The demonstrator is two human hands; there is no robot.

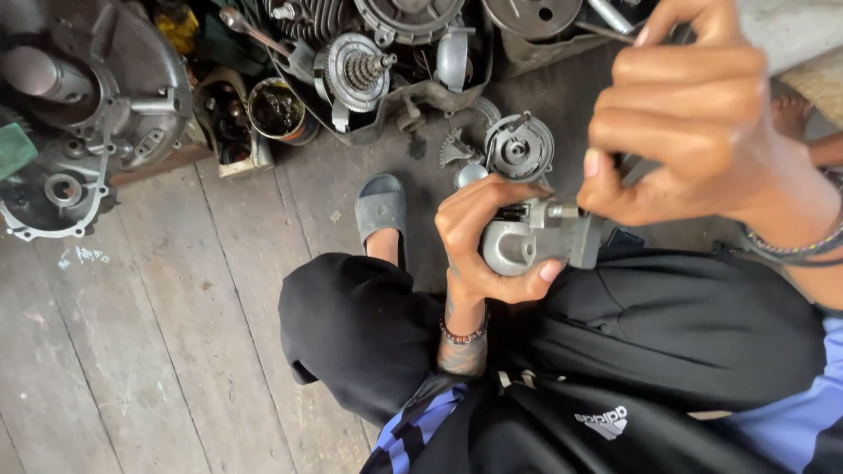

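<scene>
Grey cast-metal engine part (536,239) sits mid-frame above the knees, clasped by the left hand (479,241), fingers curled over its top, thumb beneath. At upper right, the right hand (694,114) pinches a slim dark tool (634,167) against it, knuckles up.

Bare wooden floor (167,351) open at left; engine casings (79,114), gear cluster (356,70) and grease tin (277,110) crowding the far edge.

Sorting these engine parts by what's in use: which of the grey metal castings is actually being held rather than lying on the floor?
The small grey housing over the lap: the left hand grips it, the right hand works at its top. The large crankcase cover lies far left, untouched.
</scene>
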